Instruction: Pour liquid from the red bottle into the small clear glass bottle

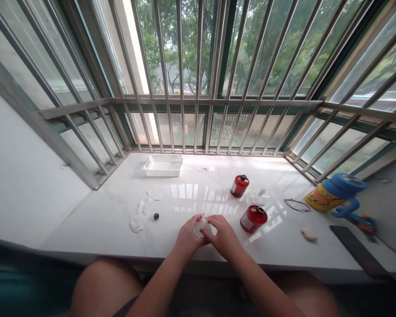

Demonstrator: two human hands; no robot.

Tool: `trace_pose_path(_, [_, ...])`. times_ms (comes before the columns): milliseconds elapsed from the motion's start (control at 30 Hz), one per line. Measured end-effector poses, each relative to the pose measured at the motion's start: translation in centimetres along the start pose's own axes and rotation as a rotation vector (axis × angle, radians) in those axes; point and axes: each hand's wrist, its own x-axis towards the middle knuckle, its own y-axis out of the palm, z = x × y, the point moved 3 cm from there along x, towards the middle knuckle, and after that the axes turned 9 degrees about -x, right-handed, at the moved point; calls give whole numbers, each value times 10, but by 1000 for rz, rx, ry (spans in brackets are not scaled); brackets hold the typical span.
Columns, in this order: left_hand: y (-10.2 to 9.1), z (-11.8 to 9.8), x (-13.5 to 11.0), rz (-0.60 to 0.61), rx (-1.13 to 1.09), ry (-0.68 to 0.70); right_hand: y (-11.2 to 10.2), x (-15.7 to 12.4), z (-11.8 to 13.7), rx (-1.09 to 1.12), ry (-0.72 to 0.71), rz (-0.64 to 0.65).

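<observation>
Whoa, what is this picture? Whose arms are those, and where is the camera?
No machine here, just a person's two bare hands! The camera is worn on the person's head, so this one picture shows what they see looking down, with their own arms reaching out at the bottom.

Their left hand and right hand are close together. Their fingers are wrapped around a pale see-through lump. It's too small to tell exactly what it is.

They're at a white stone ledge by a barred window. On it are two red canisters, a white plastic basket, crumpled tissues, and a small black cap.
</observation>
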Motion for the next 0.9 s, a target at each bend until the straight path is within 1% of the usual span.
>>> trace_pose_path(100, [0,0,0,3,-6,12,9,-9,-9,46,53,-85])
trace_pose_path(267, [-2,1,1,38,-1,62,18,-19,-10,85,84,-208])
trace_pose_path(333, [-3,0,0,39,-1,77,20,-22,-9,84,110,-218])
trace_pose_path(400, [-3,-1,-1,31,-5,81,20,-25,-8,104,138,-199])
trace_pose_path(467, [-3,-2,-2,19,-11,74,21,-30,-7,186,168,-175])
trace_pose_path(567, [-3,-4,-3,-2,-25,66,25,-38,-7,367,183,-139])
trace_pose_path(633, [-2,-4,-3,-8,-38,65,29,-45,-8,416,177,-135])
trace_pose_path(700, [-2,-1,-3,-7,-53,57,33,-52,-13,395,178,-167])
trace_pose_path(767, [-2,2,-2,-7,-61,46,35,-57,-18,352,194,-228])
trace_pose_path(833, [-1,5,-1,0,-60,39,36,-59,-21,315,220,-281])
trace_pose_path(900, [-1,6,0,13,-58,32,36,-55,-20,310,226,-308])
